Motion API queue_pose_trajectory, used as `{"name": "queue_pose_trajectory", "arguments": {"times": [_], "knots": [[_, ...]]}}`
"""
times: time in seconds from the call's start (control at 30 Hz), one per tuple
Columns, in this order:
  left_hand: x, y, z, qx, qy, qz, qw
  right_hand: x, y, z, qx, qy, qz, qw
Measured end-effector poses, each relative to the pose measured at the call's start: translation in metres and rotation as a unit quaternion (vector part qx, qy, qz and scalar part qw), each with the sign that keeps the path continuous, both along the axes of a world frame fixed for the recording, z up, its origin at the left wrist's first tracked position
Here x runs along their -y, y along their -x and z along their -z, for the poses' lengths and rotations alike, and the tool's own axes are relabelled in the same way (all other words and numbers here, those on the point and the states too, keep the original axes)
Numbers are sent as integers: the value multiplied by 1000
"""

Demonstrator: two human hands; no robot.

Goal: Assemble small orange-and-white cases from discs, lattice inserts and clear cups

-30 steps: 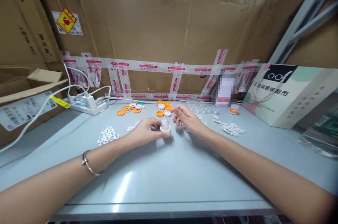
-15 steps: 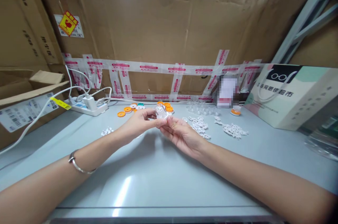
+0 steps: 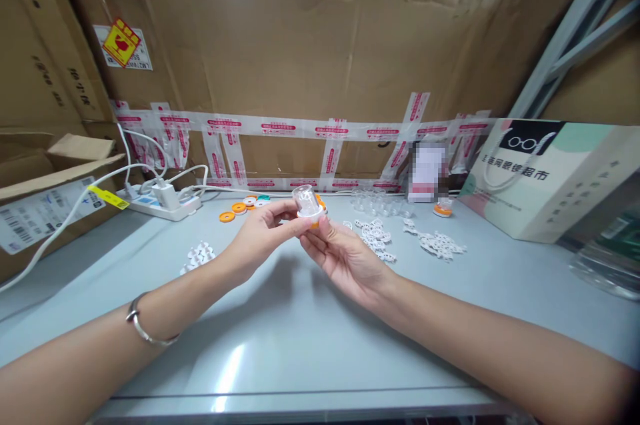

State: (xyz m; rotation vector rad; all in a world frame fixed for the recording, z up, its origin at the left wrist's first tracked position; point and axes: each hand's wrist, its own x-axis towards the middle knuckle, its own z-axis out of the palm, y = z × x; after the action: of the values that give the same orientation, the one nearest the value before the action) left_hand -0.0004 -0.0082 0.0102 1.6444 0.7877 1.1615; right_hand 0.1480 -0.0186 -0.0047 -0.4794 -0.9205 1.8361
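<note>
Above the middle of the table, a small clear plastic cup [image 3: 304, 199] sits tilted on an orange and white round base [image 3: 315, 216]. My left hand [image 3: 270, 231] is closed on this piece from the left, thumb against its lower side. From the right, my right hand [image 3: 343, 251] pinches the base, its other fingers curled underneath. Something small and white shows through the cup's wall, too unclear to name. Behind my hands lie several orange and white rings [image 3: 227, 217]. White plastic parts [image 3: 200, 255] lie near my left forearm.
Flat white cut-out parts [image 3: 375, 236] and more of them [image 3: 441, 245] lie to the right. Clear cups [image 3: 383, 201] stand behind, near an orange-based piece [image 3: 443, 209]. A power strip [image 3: 163, 203], an open carton [image 3: 47, 205], a paper bag [image 3: 530, 178] and a clear bottle [image 3: 613, 258] flank the table.
The held piece has turned more upright, so its orange and white base now shows between my hands. My hands keep nearly the same place. The view has shifted slightly.
</note>
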Motion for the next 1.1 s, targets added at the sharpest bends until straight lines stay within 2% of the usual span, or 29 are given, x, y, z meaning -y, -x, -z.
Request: {"name": "queue_pose_trajectory", "arguments": {"times": [0.13, 0.27, 0.37, 0.43, 0.5, 0.6, 0.63, 0.7, 0.77, 0.97, 1.1], "knots": [[3, -2, -3, 4, -2, -10, 1000, 2, 1, -2, -6, 7, 3, 1000], [4, 1, -4, -39, -24, -39, 998, 2, 0, -3, -18, 7, -10, 1000], [4, 4, -5, -67, -74, -51, 994, 2, -1, -4, -18, 7, -9, 1000], [3, 8, -5, -78, -144, -77, 984, 1, -1, -3, -12, -1, -16, 1000], [0, 12, -5, -138, -252, -98, 953, 1, -1, -1, -1, -10, -29, 1000], [-5, 20, -7, -277, -415, -98, 861, 3, -1, -2, 23, -25, -47, 998], [-6, 23, -8, -308, -451, -96, 832, 4, -1, -3, 34, -35, -49, 998], [-6, 25, -9, -337, -494, -103, 795, 5, -1, -5, 54, -61, -46, 996], [-4, 26, -12, -351, -510, -108, 778, 7, -2, -7, 73, -94, -35, 992], [0, 23, -13, -403, -501, -104, 759, 3, -5, -3, 156, -187, 22, 970], [-3, 22, -11, -421, -466, -94, 772, 1, -4, -1, 198, -219, 58, 954]]}}
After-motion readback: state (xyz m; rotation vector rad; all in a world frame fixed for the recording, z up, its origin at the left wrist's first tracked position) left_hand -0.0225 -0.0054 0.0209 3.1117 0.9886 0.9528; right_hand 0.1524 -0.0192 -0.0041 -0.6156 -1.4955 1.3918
